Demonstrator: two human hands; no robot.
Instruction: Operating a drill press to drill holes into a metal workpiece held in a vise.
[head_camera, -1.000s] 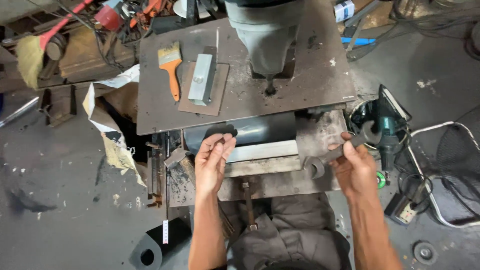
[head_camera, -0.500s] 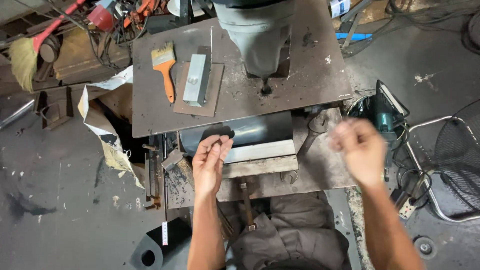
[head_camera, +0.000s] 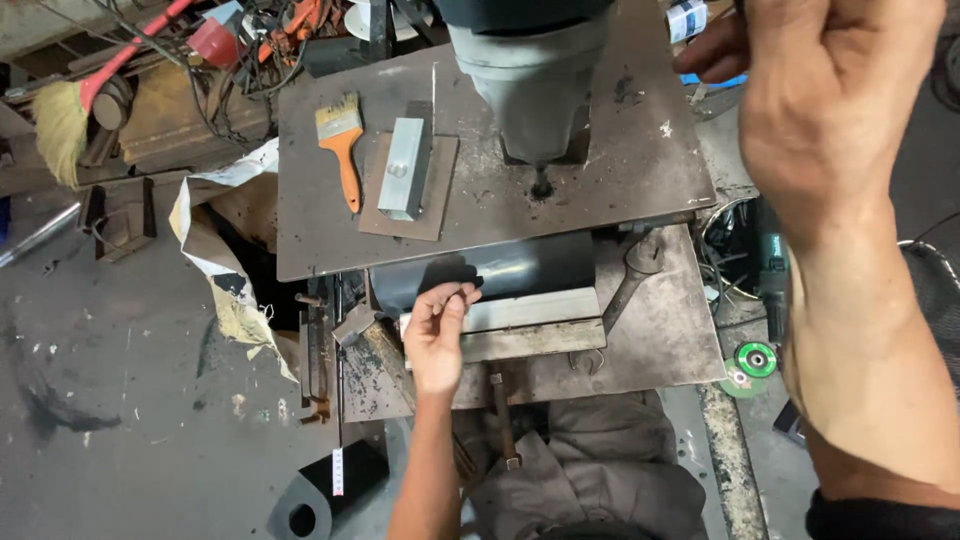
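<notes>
The left hand, fingers pinched on a dark metal piece at centre frame, steadies it while the right hand (fingers curled shut, apparently empty) lifts at upper right.

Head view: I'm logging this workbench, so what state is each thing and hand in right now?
Left hand: pinching a small dark piece at the black cylinder.
Right hand: raised near the camera, fist closed; contents hidden.
Paintbrush: lying flat on the steel plate.
Metal block: lying flat, untouched.
Wrench: lying loose.
</notes>
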